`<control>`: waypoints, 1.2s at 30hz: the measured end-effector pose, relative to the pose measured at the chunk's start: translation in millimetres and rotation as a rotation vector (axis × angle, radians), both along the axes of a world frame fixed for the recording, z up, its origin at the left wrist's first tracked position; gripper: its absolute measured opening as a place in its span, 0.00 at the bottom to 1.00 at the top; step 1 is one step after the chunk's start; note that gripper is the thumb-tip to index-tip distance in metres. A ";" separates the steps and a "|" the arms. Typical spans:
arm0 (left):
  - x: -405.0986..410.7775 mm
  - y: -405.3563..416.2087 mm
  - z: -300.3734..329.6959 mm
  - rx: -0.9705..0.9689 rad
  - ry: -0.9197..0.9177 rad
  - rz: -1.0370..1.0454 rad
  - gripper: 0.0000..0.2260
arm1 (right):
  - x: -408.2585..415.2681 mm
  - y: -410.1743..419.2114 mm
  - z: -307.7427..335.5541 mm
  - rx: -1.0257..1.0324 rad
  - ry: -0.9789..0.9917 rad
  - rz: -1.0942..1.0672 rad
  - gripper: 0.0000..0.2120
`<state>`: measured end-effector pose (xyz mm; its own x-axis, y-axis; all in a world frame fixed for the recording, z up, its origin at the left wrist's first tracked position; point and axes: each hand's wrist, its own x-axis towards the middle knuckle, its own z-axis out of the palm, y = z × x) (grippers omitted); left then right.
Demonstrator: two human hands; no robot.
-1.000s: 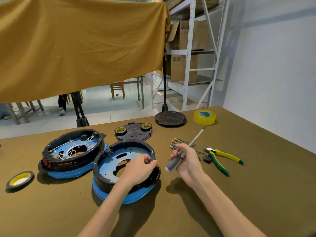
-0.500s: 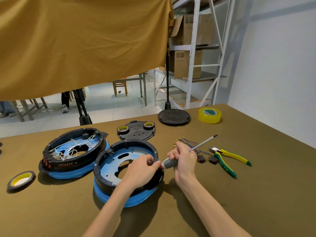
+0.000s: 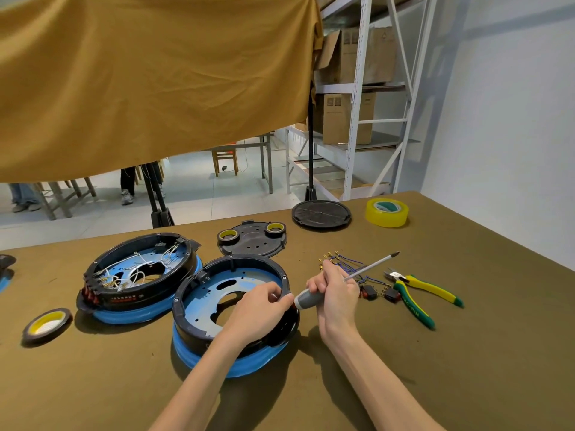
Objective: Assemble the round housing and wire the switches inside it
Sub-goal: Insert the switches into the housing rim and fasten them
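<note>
Nearest the worktop's front edge, the left hand (image 3: 259, 309) rests on the right-hand rim of the round black housing ring on its blue base (image 3: 233, 309), fingers curled over the black rim and pinching something too small to make out. This housing sits just left of centre and holds no wires yet, only the bare blue plate with its cut-outs.

Just beside it, the right hand (image 3: 334, 287) is closed round the grey-handled screwdriver with the thin steel shaft (image 3: 345, 279). That is what has changed: a second ago the tool stood steeply, tip raised toward the back edge, while now it lies almost level, handle end touching the housing rim by the left fingers and tip pointing off to the right. The head has also dipped closer. I judge the tool is being turned about in the palm, so driving a screw at the rim looks like the step at hand, with wiring still to come.

Past the right hand lie the small black and red switches with blue leads and brass terminals (image 3: 367, 281), then the yellow-and-green-handled cutters (image 3: 426, 295). Toward the left edge sits a second black-and-blue housing already filled with white wires (image 3: 140, 275). Further back lies a flat black cover plate carrying two small tape rolls (image 3: 253, 241).
</note>
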<state>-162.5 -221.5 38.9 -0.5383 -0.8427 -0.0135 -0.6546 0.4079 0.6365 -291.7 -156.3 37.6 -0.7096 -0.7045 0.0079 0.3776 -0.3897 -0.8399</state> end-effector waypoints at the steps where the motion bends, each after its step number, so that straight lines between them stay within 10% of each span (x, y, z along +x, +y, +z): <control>1: -0.4 0.0 -0.2 0.024 0.009 -0.009 0.11 | -2.1 1.0 0.0 0.004 0.002 -0.001 0.19; 36: 2.7 -4.5 2.7 0.126 0.029 -0.013 0.09 | -4.4 1.6 -3.3 -0.053 -0.169 0.023 0.19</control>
<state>-159.8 -226.0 41.5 -0.5512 -0.8280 -0.1032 -0.6300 0.3319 0.7021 -296.1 -154.7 34.3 -0.6877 -0.7224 -0.0724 0.5211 -0.4217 -0.7421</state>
